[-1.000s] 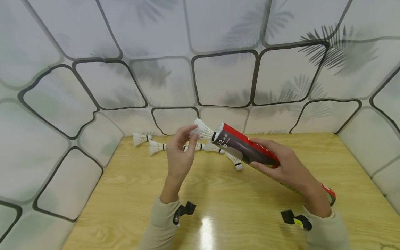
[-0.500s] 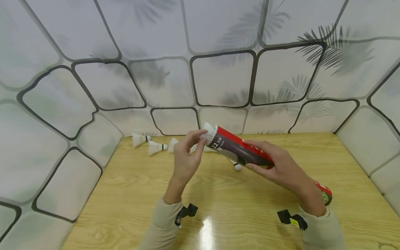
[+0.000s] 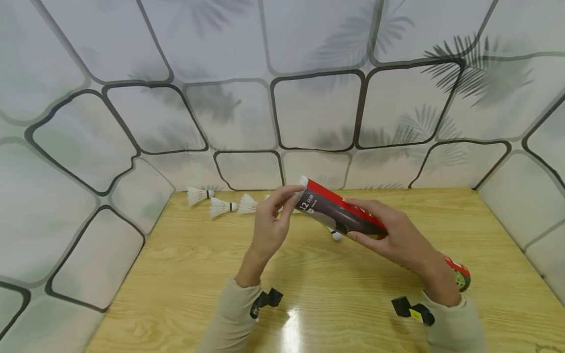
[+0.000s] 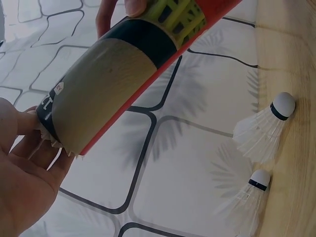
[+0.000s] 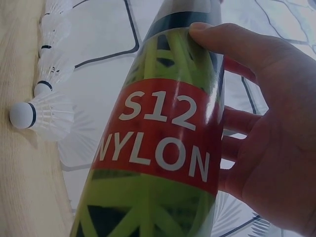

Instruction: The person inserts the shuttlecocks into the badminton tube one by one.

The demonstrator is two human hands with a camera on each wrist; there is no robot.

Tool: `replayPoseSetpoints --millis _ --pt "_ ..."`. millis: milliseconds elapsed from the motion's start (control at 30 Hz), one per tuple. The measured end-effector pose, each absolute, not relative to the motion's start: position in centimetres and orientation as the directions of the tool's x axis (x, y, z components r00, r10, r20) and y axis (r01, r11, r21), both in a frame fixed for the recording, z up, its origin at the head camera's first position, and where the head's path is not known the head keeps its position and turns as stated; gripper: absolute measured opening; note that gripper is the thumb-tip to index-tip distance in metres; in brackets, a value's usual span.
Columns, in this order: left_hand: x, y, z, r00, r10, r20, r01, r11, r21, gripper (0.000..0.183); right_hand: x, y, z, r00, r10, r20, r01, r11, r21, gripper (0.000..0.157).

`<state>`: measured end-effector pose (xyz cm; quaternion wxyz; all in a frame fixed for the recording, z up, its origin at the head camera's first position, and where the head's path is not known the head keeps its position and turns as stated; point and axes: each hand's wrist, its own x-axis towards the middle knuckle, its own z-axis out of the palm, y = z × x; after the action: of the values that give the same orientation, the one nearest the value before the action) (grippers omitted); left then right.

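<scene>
My right hand [image 3: 403, 238] grips the middle of a red and dark-grey shuttlecock tube [image 3: 337, 210], holding it tilted with its mouth up and to the left. In the right wrist view the tube's side reads "S12 NYLON" on a red band over green patterning. At the mouth, the thumb and fingers of my left hand [image 3: 271, 225] pinch the skirt end of a shuttlecock [image 3: 303, 181]. Only its white feather tips show at the rim; the rest is hidden inside the tube. Left wrist view: the fingers [image 4: 59, 165] lie right at that rim.
Several white shuttlecocks lie in a row along the back of the wooden table [image 3: 198, 294], among them one at the far left [image 3: 200, 195] and one below the tube [image 3: 336, 236]. The tube hides part of the row. A patterned backdrop [image 3: 318, 113] rises behind the table.
My left hand has moved right and pushed the shuttlecock from half outside the tube to almost wholly inside. The right hand and tube have shifted slightly left.
</scene>
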<state>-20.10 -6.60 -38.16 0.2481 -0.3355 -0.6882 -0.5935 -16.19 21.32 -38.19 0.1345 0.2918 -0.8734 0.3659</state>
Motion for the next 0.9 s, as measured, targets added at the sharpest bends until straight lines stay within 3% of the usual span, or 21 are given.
replayPoseSetpoints --millis 900 --pt "-20.29 -5.78 -38.93 -0.675 0.25 0.694 0.724 0.045 0.689 0.029 -16.13 21.95 -38.24 -0.825 -0.397 0.401 -0.564 0.598 -0.57 0.067"
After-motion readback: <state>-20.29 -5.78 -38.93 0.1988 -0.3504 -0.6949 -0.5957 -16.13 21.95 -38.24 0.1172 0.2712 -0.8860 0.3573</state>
